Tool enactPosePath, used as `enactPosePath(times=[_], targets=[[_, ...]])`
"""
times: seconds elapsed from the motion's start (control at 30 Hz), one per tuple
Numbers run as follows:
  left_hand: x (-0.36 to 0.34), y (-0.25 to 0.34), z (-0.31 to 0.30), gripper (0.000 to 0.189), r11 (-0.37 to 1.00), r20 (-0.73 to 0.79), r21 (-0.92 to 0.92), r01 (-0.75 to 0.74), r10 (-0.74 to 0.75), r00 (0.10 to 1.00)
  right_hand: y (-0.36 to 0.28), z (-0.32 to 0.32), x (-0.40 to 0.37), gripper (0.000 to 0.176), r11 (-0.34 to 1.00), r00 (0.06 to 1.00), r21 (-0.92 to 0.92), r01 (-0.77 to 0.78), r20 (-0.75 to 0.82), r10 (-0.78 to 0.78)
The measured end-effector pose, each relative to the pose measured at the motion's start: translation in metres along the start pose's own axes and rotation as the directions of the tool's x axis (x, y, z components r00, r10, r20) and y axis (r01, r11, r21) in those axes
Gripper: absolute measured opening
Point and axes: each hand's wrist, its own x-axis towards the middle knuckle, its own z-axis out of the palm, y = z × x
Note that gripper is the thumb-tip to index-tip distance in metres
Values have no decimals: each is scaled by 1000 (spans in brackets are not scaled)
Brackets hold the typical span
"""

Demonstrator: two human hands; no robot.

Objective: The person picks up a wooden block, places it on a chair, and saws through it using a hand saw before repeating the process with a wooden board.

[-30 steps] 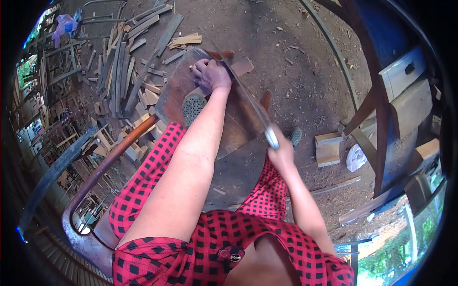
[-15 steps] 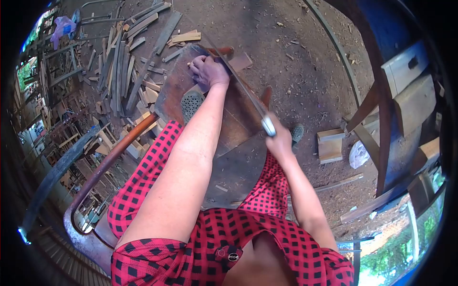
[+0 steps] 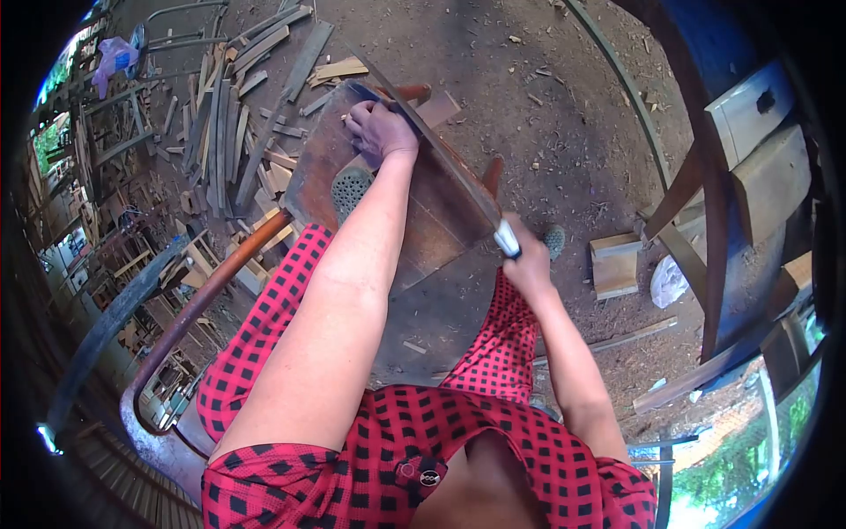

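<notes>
- Across the brown seat (image 3: 315, 169): one handsaw (image 3: 451, 162), long tapering metal blade, pale handle gripped in the closed right hand (image 3: 530, 263).
- Atop the seat: one left hand (image 3: 383, 132), fingers bent over one flat wood strip (image 3: 441, 108); cannot tell how tightly closed.
- Flanking the seat: two perforated clogs (image 3: 352, 191).
- Left of the seat: countless rough slats (image 3: 222, 150).
- Right of it: one crumpled plastic bag (image 3: 669, 282).

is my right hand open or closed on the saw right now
Closed. The right hand is wrapped around the white handle of the saw.
</notes>
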Motion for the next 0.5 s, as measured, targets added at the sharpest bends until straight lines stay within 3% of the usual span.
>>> enactPosePath(times=[0.07,0.13,0.23,0.3,0.4,0.43,0.47,0.5], targets=[[0,0,0,26,999,-21,-42,2,-3,1000,-8,-7,4,65,998,998,43,46,-47,-44],[-4,7,-11,25,996,44,68,-52,50,998,-33,-20,-19,65,998,997,49,26,-67,-23],[-5,16,-17,21,1000,51,13,25,-26,998,-2,-26,-121,62,995,994,30,-97,-54,98],[-5,11,-17,22,999,45,48,-7,5,999,-1,-35,-135,60,993,992,26,-113,-52,114],[0,11,-11,24,997,37,62,-51,48,998,-19,-26,-68,60,992,993,60,-115,-14,116],[0,8,-9,25,998,38,52,-45,43,998,-19,-11,-31,63,998,998,57,-15,-68,19],[-3,5,-9,26,998,46,49,-44,42,998,-26,-3,5,66,995,994,29,-97,48,95],[0,9,-11,26,997,39,51,-59,57,998,-23,6,22,64,999,1000,38,-15,-7,15]])
